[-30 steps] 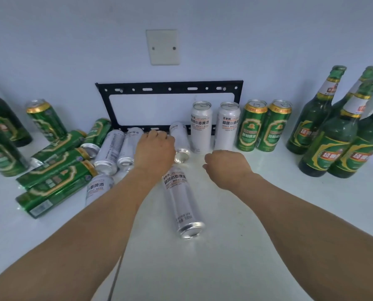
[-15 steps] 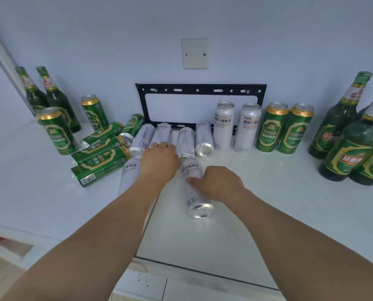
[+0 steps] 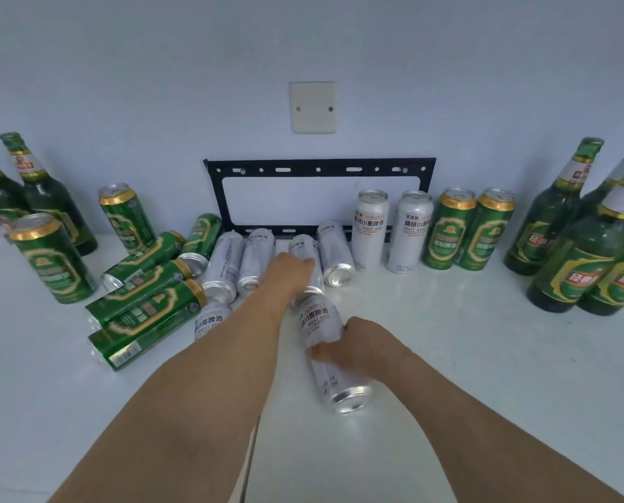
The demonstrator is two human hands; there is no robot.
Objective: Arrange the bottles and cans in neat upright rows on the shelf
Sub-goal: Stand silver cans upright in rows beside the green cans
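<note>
Centre of frame: the right hand [image 3: 357, 348] grasps a lying white can [image 3: 330, 353], fingers curled round its middle, its open end toward the lower frame. Just above, the left hand [image 3: 290, 275] rests on another lying white can [image 3: 303, 250]; whether its fingers grip it cannot be told. Half a second earlier the right hand lay on top of its can; now it wraps it. Both forearms reach forward over the shelf [image 3: 484, 357]. Upright cans [image 3: 370, 230] and bottles [image 3: 553, 212] stand at right.

The flat white shelf [image 3: 448, 357] carried toppled silver cans [image 3: 334, 361] and green cans [image 3: 147, 314] left of two upright silver cans [image 3: 370, 230].
</note>
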